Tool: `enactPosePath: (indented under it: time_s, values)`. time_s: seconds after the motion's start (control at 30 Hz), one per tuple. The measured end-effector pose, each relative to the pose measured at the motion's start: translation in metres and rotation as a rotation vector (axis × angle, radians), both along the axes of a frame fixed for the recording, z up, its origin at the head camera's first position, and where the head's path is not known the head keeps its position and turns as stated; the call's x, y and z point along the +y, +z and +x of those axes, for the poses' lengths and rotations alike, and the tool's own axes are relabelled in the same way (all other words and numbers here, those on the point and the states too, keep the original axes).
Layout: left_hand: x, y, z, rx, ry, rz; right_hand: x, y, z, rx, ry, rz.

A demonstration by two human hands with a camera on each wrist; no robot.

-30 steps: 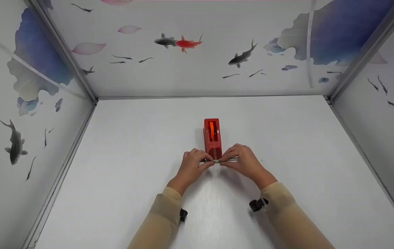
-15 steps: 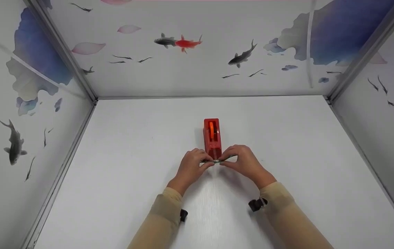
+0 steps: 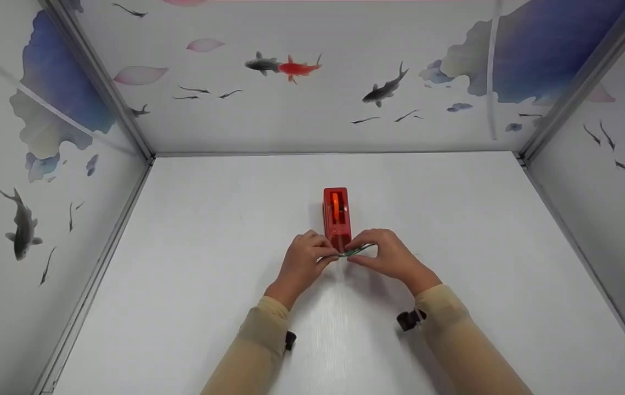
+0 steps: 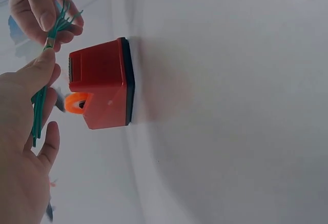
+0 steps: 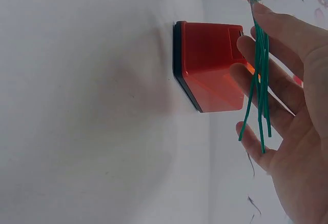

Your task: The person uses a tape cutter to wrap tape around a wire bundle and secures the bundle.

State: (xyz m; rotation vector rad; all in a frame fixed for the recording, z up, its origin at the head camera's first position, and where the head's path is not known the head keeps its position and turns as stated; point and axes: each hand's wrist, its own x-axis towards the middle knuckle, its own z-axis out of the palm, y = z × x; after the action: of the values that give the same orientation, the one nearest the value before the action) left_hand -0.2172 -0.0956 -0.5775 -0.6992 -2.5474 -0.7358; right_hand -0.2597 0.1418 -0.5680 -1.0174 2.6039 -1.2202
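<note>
A bundle of thin green wire-like strands [image 5: 260,75] is held in the air between both hands. My left hand [image 3: 304,260] pinches it near its middle between thumb and fingers. One end of the bundle runs down along the left palm. At the middle is a narrow pale band [image 4: 49,42], close to the left thumb tip. My right hand [image 3: 386,253] has its thumb and fingertips on the other half, just beside the band. Its remaining fingers are spread behind the loose strand ends, which fan out in the left wrist view.
Just beyond the hands stands a red tape dispenser [image 3: 337,216] with a dark base and an orange tape core [image 4: 77,102]. It rests on the white tabletop [image 3: 224,219]. White panels [image 3: 312,118] printed with fish border the table at the back and sides.
The strands on the right side have turned and now angle upward, showing greener. My right thumb and index finger stand slightly wider apart. The left hand and the dispenser have stayed nearly in place.
</note>
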Motion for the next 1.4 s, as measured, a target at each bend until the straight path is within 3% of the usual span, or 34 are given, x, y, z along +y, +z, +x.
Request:
enactPosePath:
  time_s: [0.3, 0.5, 0.83, 1.2, 1.4]
  values:
    - [0.000, -0.002, -0.002, 0.128, -0.008, -0.045, -0.001, 0.000, -0.003, 0.007, 0.015, 0.115]
    - [0.000, -0.006, -0.001, 0.120, 0.009, -0.024, -0.004, 0.003, -0.001, 0.008, -0.014, 0.170]
    - [0.001, -0.005, 0.000, 0.018, 0.029, 0.004, -0.007, 0.007, 0.005, 0.159, -0.054, 0.208]
    - [-0.002, -0.005, 0.000, -0.193, 0.012, 0.145, -0.010, 0.006, 0.012, 0.206, -0.112, 0.190]
    - [-0.002, -0.002, 0.001, -0.329, 0.034, 0.195, -0.012, 0.004, 0.014, 0.254, -0.145, 0.238]
